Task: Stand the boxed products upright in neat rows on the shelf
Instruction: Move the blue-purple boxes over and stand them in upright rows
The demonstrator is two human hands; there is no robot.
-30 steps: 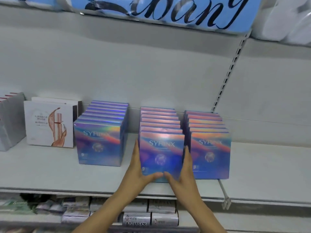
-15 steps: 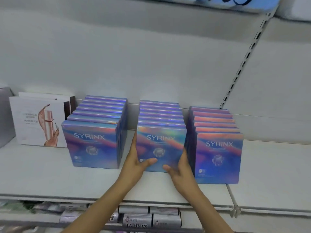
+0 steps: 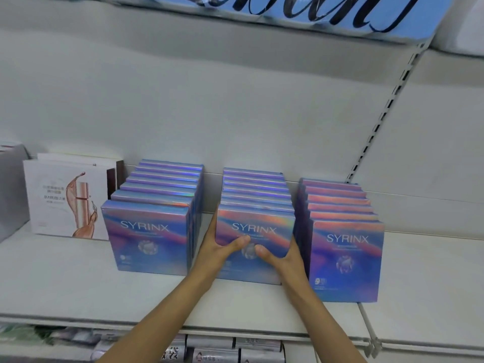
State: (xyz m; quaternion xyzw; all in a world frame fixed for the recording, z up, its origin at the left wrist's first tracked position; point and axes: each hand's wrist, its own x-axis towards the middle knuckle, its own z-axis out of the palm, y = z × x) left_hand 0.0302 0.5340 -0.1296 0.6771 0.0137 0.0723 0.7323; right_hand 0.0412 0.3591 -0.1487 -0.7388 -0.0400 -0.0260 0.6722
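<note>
In the frame's centre, my left hand (image 3: pixel 213 251) and right hand (image 3: pixel 284 255) are clasping the middle row (image 3: pixel 255 203) of boxes, and uneven squeezing could be tipping its front box (image 3: pixel 255 231).

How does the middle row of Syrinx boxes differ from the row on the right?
The middle row is gripped at its front box by both hands, left hand and right hand; the right row is untouched. The middle row's tops look bluish purple, the right row's pinkish orange. The right row's front sits nearer the shelf edge. Both stand upright.
</note>
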